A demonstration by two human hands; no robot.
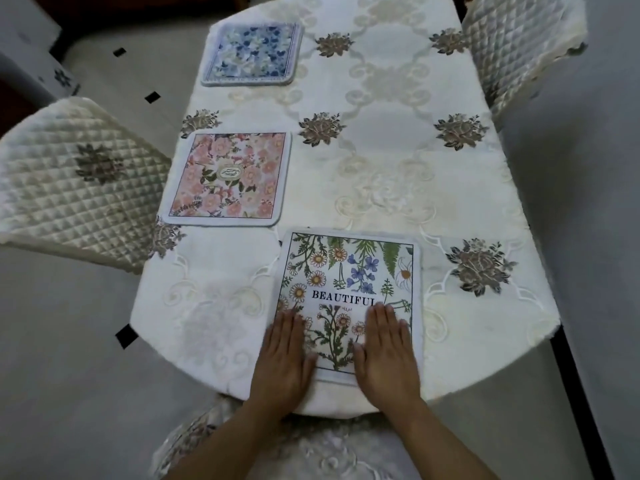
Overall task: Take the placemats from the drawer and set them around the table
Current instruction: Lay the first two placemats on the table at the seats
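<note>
Three square placemats lie on the table [398, 188], which wears a cream embroidered cloth. A wildflower placemat printed "BEAUTIFUL" [349, 271] sits at the near edge. My left hand [285, 358] lies flat with straight fingers on its lower left part. My right hand [386, 351] presses flat on its lower right part. A pink floral placemat [230, 178] rests at the left side, and a blue floral placemat [252, 53] lies farther along that side. No drawer is in view.
A quilted cream chair [76, 185] stands at the left of the table, another quilted chair [519, 46] at the far right. A third chair's embroidered seat [311, 452] is under my arms. Grey tiled floor surrounds the table.
</note>
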